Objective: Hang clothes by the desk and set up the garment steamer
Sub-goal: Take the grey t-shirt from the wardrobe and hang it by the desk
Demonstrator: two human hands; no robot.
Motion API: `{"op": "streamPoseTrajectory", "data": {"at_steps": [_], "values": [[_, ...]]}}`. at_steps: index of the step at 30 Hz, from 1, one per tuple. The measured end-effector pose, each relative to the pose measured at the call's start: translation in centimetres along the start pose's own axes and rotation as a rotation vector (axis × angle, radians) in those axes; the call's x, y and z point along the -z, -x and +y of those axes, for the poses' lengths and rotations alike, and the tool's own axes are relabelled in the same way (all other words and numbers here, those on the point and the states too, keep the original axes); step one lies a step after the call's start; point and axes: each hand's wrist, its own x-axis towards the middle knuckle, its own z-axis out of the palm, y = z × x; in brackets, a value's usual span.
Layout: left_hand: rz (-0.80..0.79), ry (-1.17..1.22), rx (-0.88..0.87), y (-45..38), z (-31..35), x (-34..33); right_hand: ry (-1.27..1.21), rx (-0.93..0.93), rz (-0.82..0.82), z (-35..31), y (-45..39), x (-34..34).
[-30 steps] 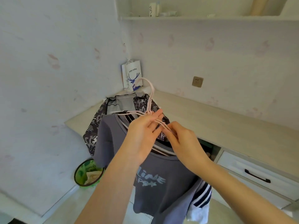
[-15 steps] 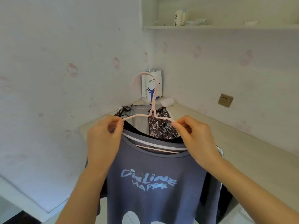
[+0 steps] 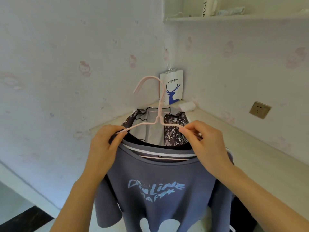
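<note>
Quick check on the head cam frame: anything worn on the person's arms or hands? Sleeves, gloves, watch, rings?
Nothing worn that shows. The left hand and right hand are bare, with no gloves, and no rings or watch are visible. Both forearms are bare all the way to the bottom edge of the frame, so no sleeve comes into view. Fingernails look short and unpainted.

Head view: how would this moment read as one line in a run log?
left hand: pinches pink hanger left arm | right hand: pinches right arm | grey T-shirt: on hanger, held up | hook: free
</note>
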Motion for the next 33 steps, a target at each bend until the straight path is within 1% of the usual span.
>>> {"op": "streamPoseTrajectory", "data": {"at_steps": [3, 5, 8, 14, 15, 18, 23, 29, 33], "values": [[0.029, 0.058, -0.013, -2.3, -0.6, -0.5, 0.084, 0.07, 0.048, 1.3, -1.5, -0.9], [0.03, 0.036, -0.064, -4.1, -1.3, -1.1, 0.161, 0.097, 0.061, 2.4, -2.4, -1.3], [0.035, -0.011, -0.114, -7.2, -2.9, -1.9, 0.265, 0.051, 0.05, 4.6, -3.2, -1.9], [0.075, 0.024, -0.11, -13.5, -6.2, -2.3, 0.415, -0.071, 0.005, 8.2, -6.1, -4.6], [0.077, 0.029, -0.108, -14.5, -6.7, -2.3, 0.448, -0.068, 0.008, 8.6, -6.8, -5.1], [0.073, 0.016, -0.146, -17.5, -8.1, -2.3, 0.548, 0.018, 0.073, 9.5, -9.2, -7.0], [0.054, -0.014, -0.203, -21.9, -10.4, -3.1, 0.523, 0.029, 0.167, 10.8, -13.4, -8.9], [0.074, -0.013, -0.217, -27.1, -12.3, -5.3, 0.533, 0.037, 0.201, 12.8, -18.7, -10.1], [0.08, -0.031, -0.225, -30.5, -13.7, -7.6, 0.588, -0.003, 0.213, 15.0, -21.9, -10.8]]}}
